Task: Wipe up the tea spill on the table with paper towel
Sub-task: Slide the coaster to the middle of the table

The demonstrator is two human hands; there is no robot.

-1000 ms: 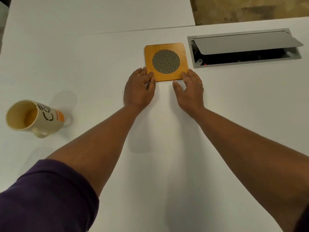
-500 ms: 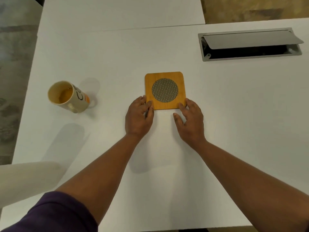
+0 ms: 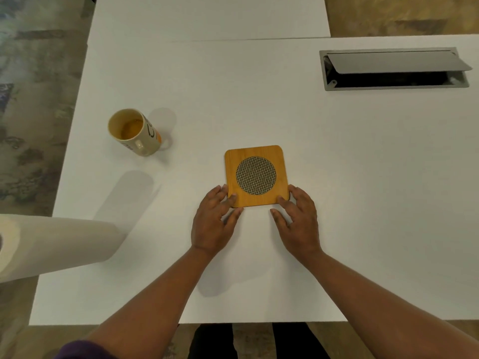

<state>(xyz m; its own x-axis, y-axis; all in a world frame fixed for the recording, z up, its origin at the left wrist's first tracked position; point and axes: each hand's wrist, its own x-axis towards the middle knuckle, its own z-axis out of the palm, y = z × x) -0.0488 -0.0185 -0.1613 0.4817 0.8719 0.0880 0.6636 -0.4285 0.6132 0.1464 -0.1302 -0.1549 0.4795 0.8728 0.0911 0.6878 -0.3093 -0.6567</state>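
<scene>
A paper towel roll (image 3: pixel 59 244) stands at the table's left edge, large and close to the camera. A cream mug (image 3: pixel 134 133) with tea in it stands at the left of the white table (image 3: pixel 363 177). No wet patch shows on the table top. A square wooden coaster (image 3: pixel 255 174) with a round mesh centre lies in the middle. My left hand (image 3: pixel 212 221) lies on the table with its fingertips on the coaster's near left corner. My right hand (image 3: pixel 298 221) touches the near right corner, fingers relaxed.
A grey cable box (image 3: pixel 394 69) with its lid raised is set into the table at the far right. A second white table top (image 3: pixel 207 16) adjoins at the back. Patterned carpet (image 3: pixel 31 99) lies beyond the left edge.
Both hands have slid the coaster toward me, away from the cable box. The view has pulled back, and the paper towel roll has come into view at the left.
</scene>
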